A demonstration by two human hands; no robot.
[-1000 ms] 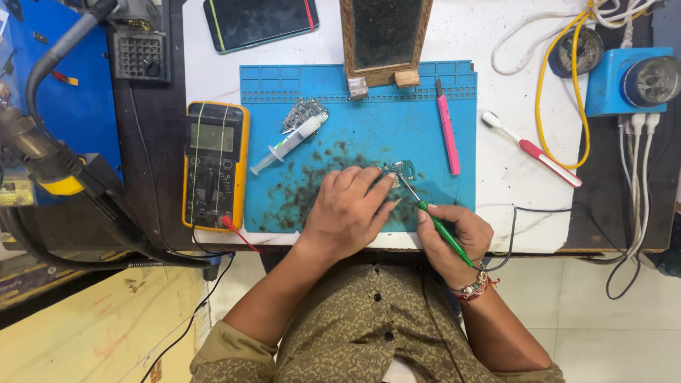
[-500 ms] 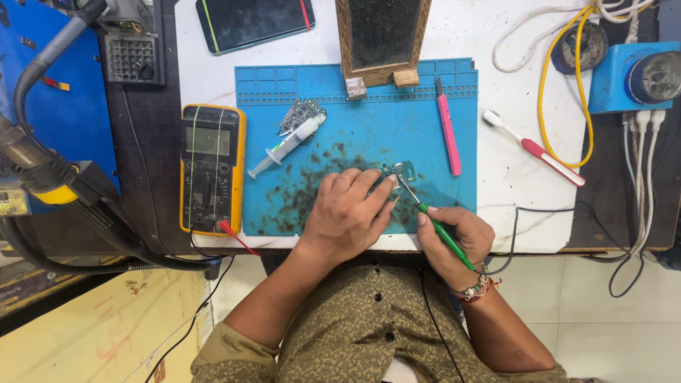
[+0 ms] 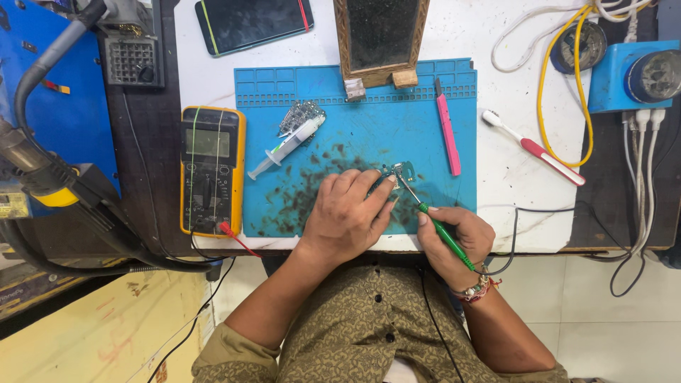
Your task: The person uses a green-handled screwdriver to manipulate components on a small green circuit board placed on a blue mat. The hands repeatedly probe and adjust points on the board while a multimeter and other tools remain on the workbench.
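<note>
Still no shift | my left hand [image 3: 345,216] fingers press small circuit board [image 3: 394,172] | right hand [image 3: 454,237] pinches green soldering iron [image 3: 434,225] near worktop's front edge

A small circuit board [image 3: 397,172] lies flat on the stained blue work mat [image 3: 355,113], near the mat's front edge; it is partly hidden under the fingertips [image 3: 386,183] of the left hand [image 3: 345,216], so only a bit of its greenish, metal-studded surface shows. A slim soldering iron [image 3: 433,220] with a green handle and a thin metal tip slants from the right hand [image 3: 454,241] up and leftward, its tip meeting the board, a black cord trailing from its rear end
</note>
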